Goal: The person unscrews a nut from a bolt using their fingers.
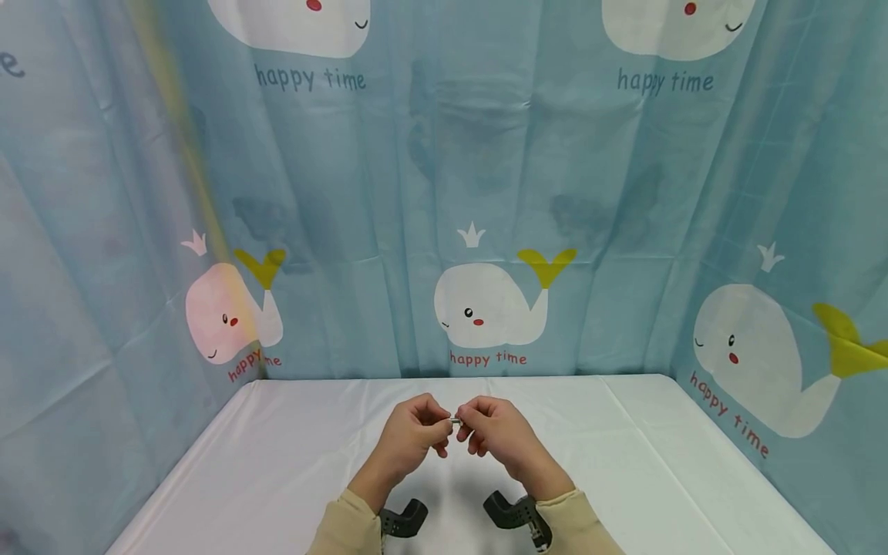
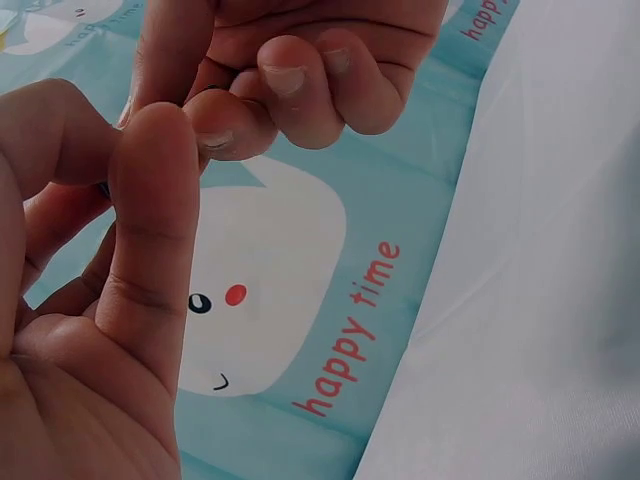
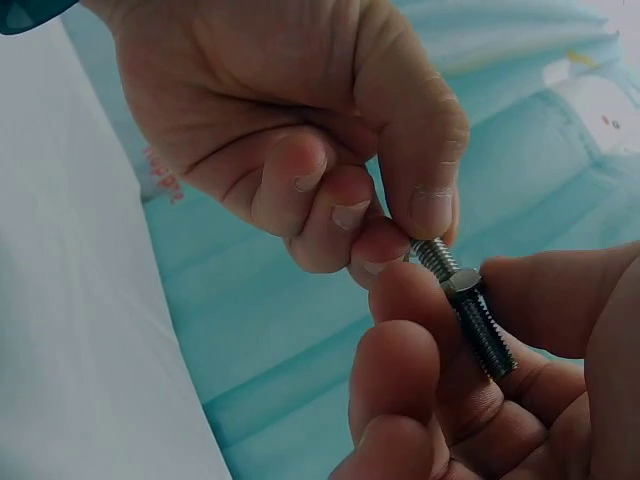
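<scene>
A small silvery bolt (image 3: 436, 258) with a threaded shank spans the two hands, carrying a nut (image 3: 463, 283) partway along it. My left hand (image 1: 415, 428) pinches one end between thumb and forefinger, and its fingertips hide that end. From the other side my right hand (image 1: 496, 432) pinches at the nut, thumb (image 3: 545, 300) against one side and forefinger on the other. Beyond the nut, the darker threaded end points toward the right palm. In the left wrist view the fingers cover nearly all of the bolt.
Both hands are raised over a white-covered table (image 1: 277, 462). A light blue curtain (image 1: 486, 169) printed with whales hangs behind it and along both sides. Dark wrist mounts (image 1: 405, 519) sit by the beige sleeves (image 1: 347, 528).
</scene>
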Action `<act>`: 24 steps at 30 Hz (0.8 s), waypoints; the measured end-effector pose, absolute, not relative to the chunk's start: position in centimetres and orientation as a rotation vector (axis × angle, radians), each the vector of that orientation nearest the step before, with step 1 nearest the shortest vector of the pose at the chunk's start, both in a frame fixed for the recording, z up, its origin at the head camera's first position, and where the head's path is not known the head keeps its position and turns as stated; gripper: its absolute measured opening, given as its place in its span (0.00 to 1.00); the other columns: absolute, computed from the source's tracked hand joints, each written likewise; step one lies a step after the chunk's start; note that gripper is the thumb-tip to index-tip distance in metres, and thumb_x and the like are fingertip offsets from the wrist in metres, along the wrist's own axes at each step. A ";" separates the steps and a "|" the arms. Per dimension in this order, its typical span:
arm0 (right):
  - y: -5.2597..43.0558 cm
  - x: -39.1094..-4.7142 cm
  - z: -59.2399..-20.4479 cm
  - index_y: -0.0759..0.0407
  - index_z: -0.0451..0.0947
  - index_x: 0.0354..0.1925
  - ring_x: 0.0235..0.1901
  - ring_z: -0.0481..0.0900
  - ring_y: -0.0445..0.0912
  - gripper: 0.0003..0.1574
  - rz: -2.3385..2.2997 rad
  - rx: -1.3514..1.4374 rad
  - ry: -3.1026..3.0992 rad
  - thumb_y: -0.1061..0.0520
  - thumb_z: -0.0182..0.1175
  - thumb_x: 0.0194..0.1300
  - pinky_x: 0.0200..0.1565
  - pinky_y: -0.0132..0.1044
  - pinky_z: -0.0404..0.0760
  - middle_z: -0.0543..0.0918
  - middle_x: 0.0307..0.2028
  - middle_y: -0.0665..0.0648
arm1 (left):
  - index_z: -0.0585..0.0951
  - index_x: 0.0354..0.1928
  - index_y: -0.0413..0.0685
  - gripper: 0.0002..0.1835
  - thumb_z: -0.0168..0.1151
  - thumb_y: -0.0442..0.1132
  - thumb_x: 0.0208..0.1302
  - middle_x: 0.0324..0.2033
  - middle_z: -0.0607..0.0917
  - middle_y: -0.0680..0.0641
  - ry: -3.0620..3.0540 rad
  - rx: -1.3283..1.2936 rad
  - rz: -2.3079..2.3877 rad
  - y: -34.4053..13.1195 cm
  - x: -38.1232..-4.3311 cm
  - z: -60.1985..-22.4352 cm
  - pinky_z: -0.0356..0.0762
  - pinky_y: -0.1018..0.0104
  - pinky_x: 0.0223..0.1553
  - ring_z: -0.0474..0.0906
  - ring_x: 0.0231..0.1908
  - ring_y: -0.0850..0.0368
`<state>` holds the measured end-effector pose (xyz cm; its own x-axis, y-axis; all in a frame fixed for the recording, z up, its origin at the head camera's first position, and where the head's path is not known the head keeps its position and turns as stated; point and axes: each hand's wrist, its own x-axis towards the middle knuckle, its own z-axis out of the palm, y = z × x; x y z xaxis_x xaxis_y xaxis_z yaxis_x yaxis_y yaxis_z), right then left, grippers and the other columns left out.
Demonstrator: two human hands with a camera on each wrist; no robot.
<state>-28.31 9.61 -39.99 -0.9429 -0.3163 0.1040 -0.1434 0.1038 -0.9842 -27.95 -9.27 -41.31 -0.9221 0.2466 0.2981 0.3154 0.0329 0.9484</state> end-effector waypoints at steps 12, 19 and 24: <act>9.8 -28.2 -39.7 0.64 0.80 0.46 0.24 0.78 0.47 0.18 -1.982 -0.452 2.187 0.50 0.62 0.70 0.25 0.34 0.78 0.84 0.35 0.59 | 0.80 0.33 0.44 0.03 0.63 0.29 0.63 0.27 0.81 0.42 -2.230 -0.590 -2.056 -9.3 -27.9 -41.3 0.85 0.55 0.28 0.78 0.23 0.52; 9.8 -28.0 -39.5 0.64 0.81 0.40 0.21 0.77 0.45 0.16 -1.971 -0.461 2.203 0.50 0.60 0.72 0.23 0.33 0.76 0.84 0.28 0.60 | 0.80 0.32 0.48 0.05 0.64 0.30 0.63 0.27 0.81 0.41 -2.220 -0.595 -2.064 -9.3 -27.8 -41.2 0.85 0.52 0.29 0.78 0.23 0.51; 9.8 -28.0 -39.5 0.66 0.79 0.43 0.23 0.76 0.46 0.14 -1.982 -0.471 2.194 0.55 0.63 0.67 0.24 0.33 0.75 0.84 0.33 0.59 | 0.80 0.33 0.43 0.02 0.63 0.29 0.62 0.27 0.81 0.42 -2.222 -0.598 -2.064 -9.3 -27.8 -41.3 0.85 0.53 0.28 0.78 0.23 0.51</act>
